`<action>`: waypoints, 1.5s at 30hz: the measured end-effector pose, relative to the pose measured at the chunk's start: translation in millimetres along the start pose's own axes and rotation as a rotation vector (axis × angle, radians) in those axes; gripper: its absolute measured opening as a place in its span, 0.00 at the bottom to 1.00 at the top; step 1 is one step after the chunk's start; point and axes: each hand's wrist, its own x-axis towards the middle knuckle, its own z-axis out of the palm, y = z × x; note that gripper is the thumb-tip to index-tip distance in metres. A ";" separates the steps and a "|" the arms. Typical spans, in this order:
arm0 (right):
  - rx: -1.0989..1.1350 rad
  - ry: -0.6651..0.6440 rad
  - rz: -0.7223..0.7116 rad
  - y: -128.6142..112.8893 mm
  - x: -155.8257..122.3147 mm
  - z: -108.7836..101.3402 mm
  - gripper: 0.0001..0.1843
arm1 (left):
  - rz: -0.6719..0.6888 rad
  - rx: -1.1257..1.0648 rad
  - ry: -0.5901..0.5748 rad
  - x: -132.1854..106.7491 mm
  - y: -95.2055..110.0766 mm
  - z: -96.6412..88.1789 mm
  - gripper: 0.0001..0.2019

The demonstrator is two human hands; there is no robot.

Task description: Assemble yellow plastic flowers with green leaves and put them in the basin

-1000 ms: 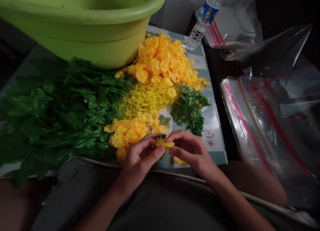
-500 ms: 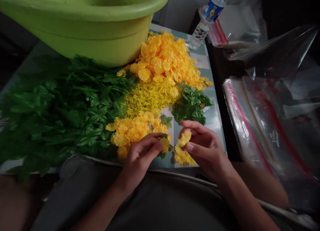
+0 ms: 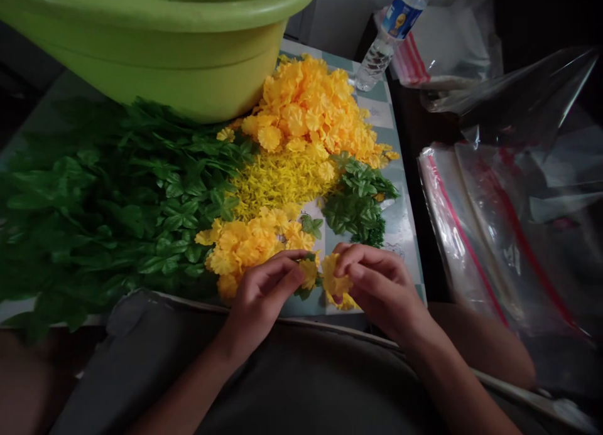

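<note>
Right grip (image 3: pixel 381 290): it is closed, my fingers pinch one yellow flower (image 3: pixel 333 278) and hold it just beside the left grip.
Left grip (image 3: pixel 261 294): the fingers are curled and touch a second flower (image 3: pixel 309 273) at the tips; I cannot tell if they really grasp it.
Between grips: only a small gap stays between the two flowers, and some more yellow petals lie under the right grip.
Ahead of grips: a big heap of orange flowers (image 3: pixel 306 108), yellow shreds (image 3: pixel 277 184) and small leaves (image 3: pixel 355 203) are on the table (image 3: pixel 400 225).
Left of grips: there are many green leaves (image 3: pixel 117 215), and a green basin (image 3: pixel 141 46) is behind them.
Right of grips: plastic bags (image 3: pixel 494 234) lie beside the table, and a water bottle (image 3: pixel 381 46) is far ahead.
</note>
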 end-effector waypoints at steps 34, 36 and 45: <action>-0.268 0.074 0.069 7.9 3.9 3.5 0.08 | 0.017 0.018 -0.030 -1.2 -4.0 -1.9 0.09; -0.289 0.086 0.067 8.5 3.7 5.1 0.08 | 0.012 -0.007 -0.019 -1.2 -3.3 -1.1 0.11; -0.256 0.067 0.101 17.7 5.0 4.4 0.09 | -0.023 -0.012 -0.053 -2.6 4.6 0.5 0.09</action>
